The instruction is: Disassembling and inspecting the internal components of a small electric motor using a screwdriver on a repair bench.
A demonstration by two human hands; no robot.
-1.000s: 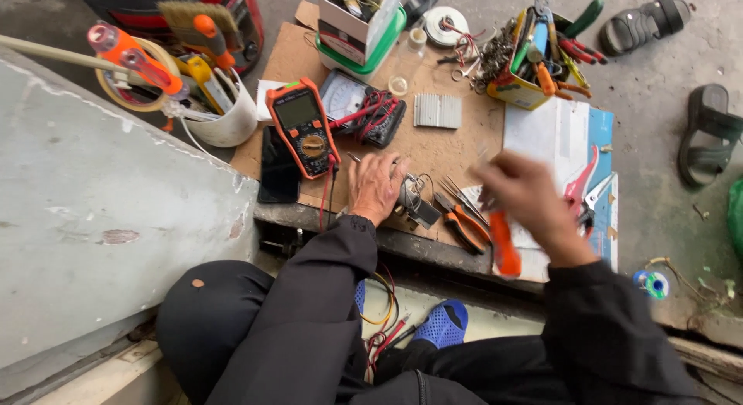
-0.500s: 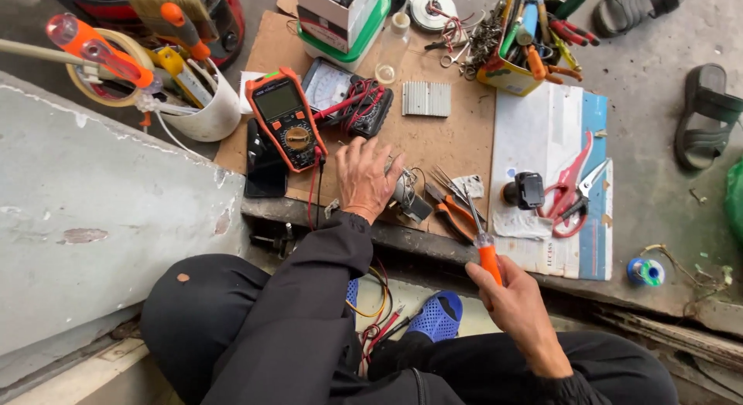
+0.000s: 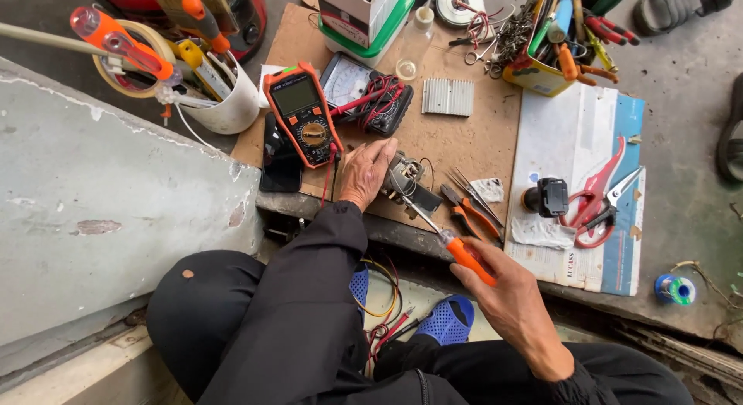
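My left hand point(image 3: 367, 173) lies flat against a small grey metal part with wires point(image 3: 405, 175) on the brown board point(image 3: 480, 134), steadying it. My right hand point(image 3: 507, 297) grips an orange-handled screwdriver point(image 3: 464, 254) near the board's front edge. Its thin shaft points up and left, and the tip touches the metal part. An orange multimeter point(image 3: 302, 115) with red leads lies just left of my left hand.
Orange-handled pliers point(image 3: 468, 208) lie right of the part. A small black motor point(image 3: 548, 198) and red shears point(image 3: 596, 192) rest on paper at right. A yellow tool box point(image 3: 546, 45), white cup of tools point(image 3: 224, 103), ribbed heatsink point(image 3: 447, 96) and solder spool point(image 3: 675, 289) surround the board.
My right hand picked up the orange screwdriver from beside the pliers, drew back toward me, and now aims its tip at the metal part. The left hand stayed put.
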